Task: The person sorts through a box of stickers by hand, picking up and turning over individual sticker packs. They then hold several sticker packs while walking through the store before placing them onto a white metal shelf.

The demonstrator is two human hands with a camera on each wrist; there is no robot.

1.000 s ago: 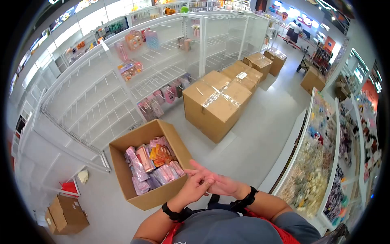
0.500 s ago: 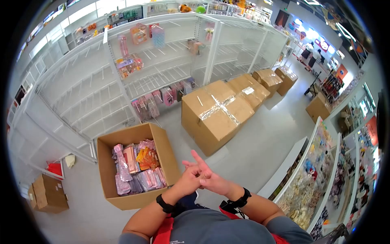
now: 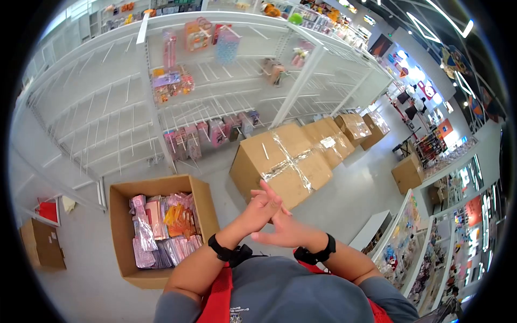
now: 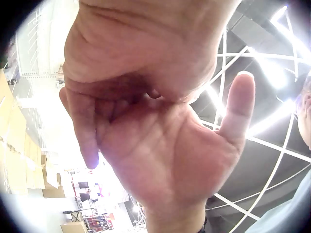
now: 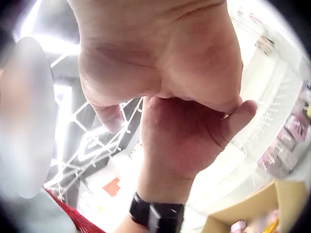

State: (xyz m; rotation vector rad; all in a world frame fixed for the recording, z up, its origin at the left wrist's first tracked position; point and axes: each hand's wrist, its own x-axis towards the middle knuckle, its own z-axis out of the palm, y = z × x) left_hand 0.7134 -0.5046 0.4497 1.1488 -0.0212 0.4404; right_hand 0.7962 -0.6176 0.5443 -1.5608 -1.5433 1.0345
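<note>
In the head view my left hand [image 3: 259,214] and right hand [image 3: 291,229] meet in front of the chest, their fingers crossing through one another. The right thumb sticks out straight to the left. In the left wrist view the right palm [image 4: 160,150] faces the camera below the left hand [image 4: 146,48]. The right wrist view has the left hand [image 5: 180,131] below the right hand [image 5: 160,53], part of the fingers hidden between the palms. No object shows in either hand. Left of the forearms stands an open cardboard box [image 3: 204,207] with packaged goods [image 3: 161,231].
Taped cardboard boxes [image 3: 283,156] stand in a row along the white rack [image 3: 148,81], which has hooks and a few hanging packs [image 3: 218,132]. A smaller carton [image 3: 43,245] lies at the far left. Display shelves [image 3: 398,245] with goods line the right side.
The hands stay joined while the fingers shift, and the right thumb now stands out. The head view has turned, so the open box sits further left and the row of boxes lower.
</note>
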